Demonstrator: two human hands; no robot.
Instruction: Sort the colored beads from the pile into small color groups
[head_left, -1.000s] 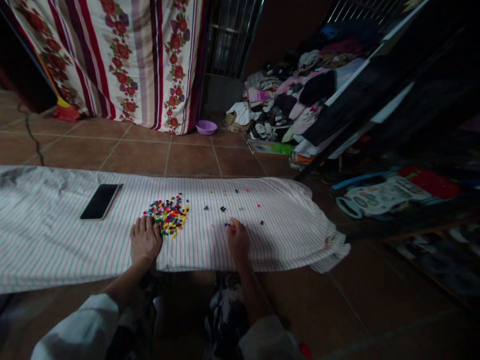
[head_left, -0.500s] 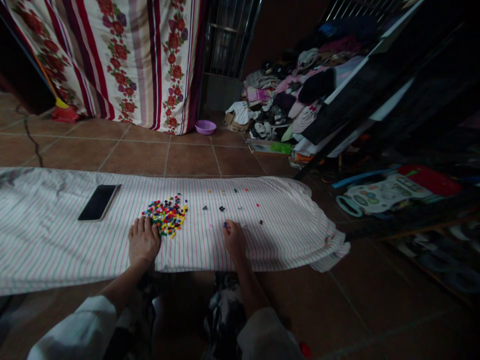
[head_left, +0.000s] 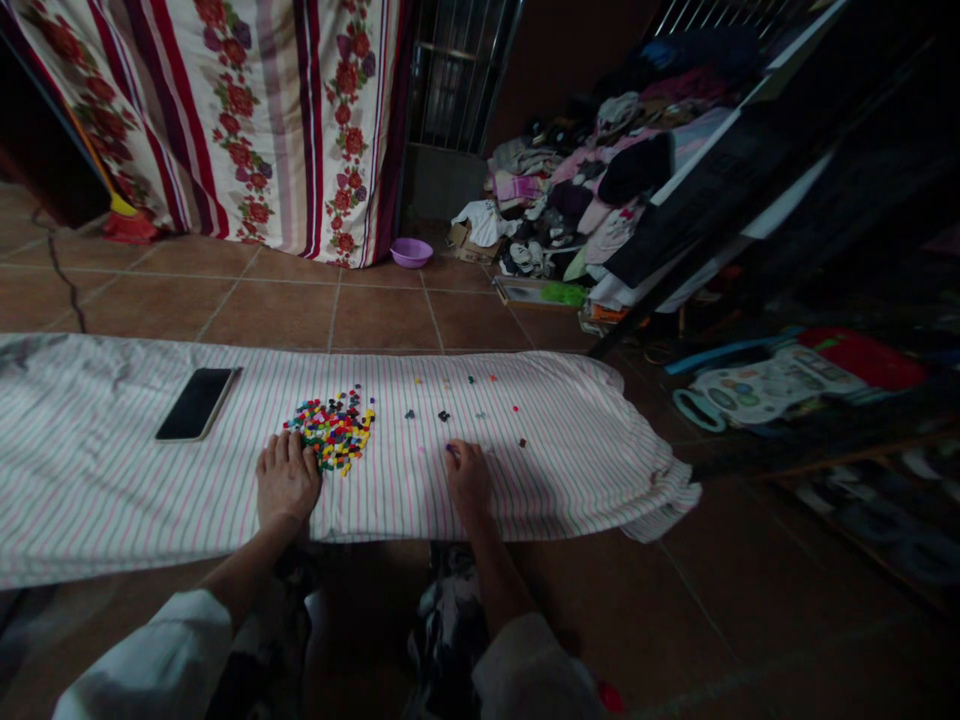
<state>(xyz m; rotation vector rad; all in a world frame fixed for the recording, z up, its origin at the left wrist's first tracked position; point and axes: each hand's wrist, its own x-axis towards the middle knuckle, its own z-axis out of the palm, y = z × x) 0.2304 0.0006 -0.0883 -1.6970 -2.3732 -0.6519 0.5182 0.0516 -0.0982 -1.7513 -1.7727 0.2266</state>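
Note:
My left hand [head_left: 288, 477] lies flat on the striped cloth [head_left: 187, 500], fingers stretched out at the lower left edge of a pile of small coloured cubes [head_left: 334, 432]. To the right, my right hand [head_left: 469, 482] is low over the cloth, its fingertips pinched at a small dark blue cube [head_left: 450, 448]. Beyond it lie sorted little pieces: a dark group [head_left: 444, 416], a grey-blue group [head_left: 409, 414] and a pale group [head_left: 481, 415]. A red piece [head_left: 515, 408] and a brown piece [head_left: 523, 442] sit farther right. A faint pink piece [head_left: 421, 450] is left of my right fingertips.
A phone [head_left: 196, 404] rests on the cloth left of the pile. Past the cloth, a purple basin [head_left: 411, 252] stands on the tiled floor near a floral curtain [head_left: 285, 120]. Heaped clothes [head_left: 577, 190] are at the back right. A toy-like panel [head_left: 757, 390] lies at right.
Almost nothing differs. My right fingertips and the blue cube have shifted very slightly; my left hand stays in place.

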